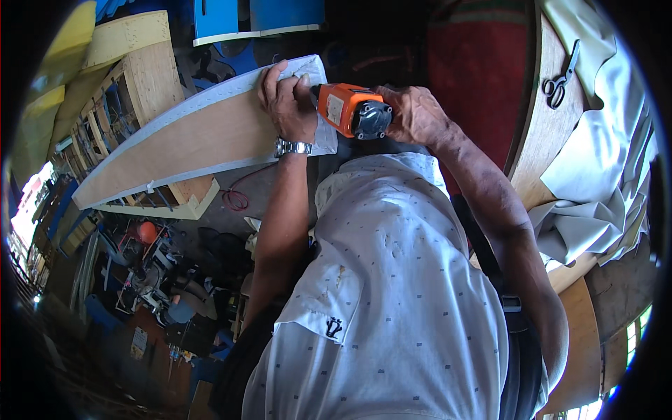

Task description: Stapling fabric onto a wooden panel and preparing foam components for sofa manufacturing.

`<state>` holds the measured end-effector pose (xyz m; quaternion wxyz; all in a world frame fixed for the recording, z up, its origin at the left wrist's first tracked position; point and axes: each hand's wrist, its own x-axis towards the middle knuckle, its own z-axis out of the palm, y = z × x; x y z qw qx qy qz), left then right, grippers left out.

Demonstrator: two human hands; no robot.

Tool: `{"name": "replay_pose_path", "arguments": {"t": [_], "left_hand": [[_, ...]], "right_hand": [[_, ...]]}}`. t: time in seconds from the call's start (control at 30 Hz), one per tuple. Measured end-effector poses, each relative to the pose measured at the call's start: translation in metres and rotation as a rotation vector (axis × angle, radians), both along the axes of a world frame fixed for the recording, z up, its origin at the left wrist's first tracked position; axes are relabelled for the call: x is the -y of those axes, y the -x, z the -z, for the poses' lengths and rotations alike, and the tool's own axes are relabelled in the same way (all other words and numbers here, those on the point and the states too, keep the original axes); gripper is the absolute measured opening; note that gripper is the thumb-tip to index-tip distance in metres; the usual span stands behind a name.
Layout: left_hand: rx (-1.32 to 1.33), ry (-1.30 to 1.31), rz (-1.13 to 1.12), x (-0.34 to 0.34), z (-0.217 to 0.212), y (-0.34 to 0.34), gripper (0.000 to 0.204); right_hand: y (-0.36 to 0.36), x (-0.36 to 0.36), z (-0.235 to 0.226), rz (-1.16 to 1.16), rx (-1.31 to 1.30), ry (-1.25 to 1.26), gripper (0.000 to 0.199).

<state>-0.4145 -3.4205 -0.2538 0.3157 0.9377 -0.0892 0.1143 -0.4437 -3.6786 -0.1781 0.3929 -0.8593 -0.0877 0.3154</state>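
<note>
Curved wood panel (203, 136) w/ white fabric (325, 140) along its edges lies slantwise at L, wide end nr center. L hand (288, 105) rests on that end, fingers bent; can't tell if pinching fabric. Orange power tool (341, 110), just R, points its nose toward L hand; R hand (416, 115) is wrapped round its grip. Far R: dark scissors (558, 85) on wood board (549, 136), nr pale sheet material (588, 161).

Bench (533, 164) at right, its wooden top bare along the left margin. Directly upon it: dark scissors (563, 79), blades directed toward the upper edge of the view; and pale grey sheeting (595, 154), partly flat, bunched into folds nearer the person. Floor (262, 185) at left, bearing a loosely coiled red cord (236, 201).
</note>
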Motion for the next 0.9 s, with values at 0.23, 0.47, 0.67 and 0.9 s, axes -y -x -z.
{"name": "replay_pose_path", "arguments": {"t": [0.23,0.47,0.67,0.9], "left_hand": [[-0.017,-0.154,-0.133,0.022,-0.012,0.004,0.024],[-0.001,-0.184,-0.17,0.023,-0.001,0.002,0.02],[-0.102,-0.233,-0.145,0.022,-0.006,0.001,0.019],[0.013,-0.108,-0.098,0.013,-0.001,-0.004,0.016]], "right_hand": [[0.038,0.041,0.014,0.042,0.116,-0.217,0.041],[0.047,0.063,0.027,0.156,0.171,-0.239,0.046],[0.027,0.051,0.026,0.111,0.183,-0.245,0.05],[-0.001,0.022,0.014,0.038,0.108,-0.186,0.053]]}}
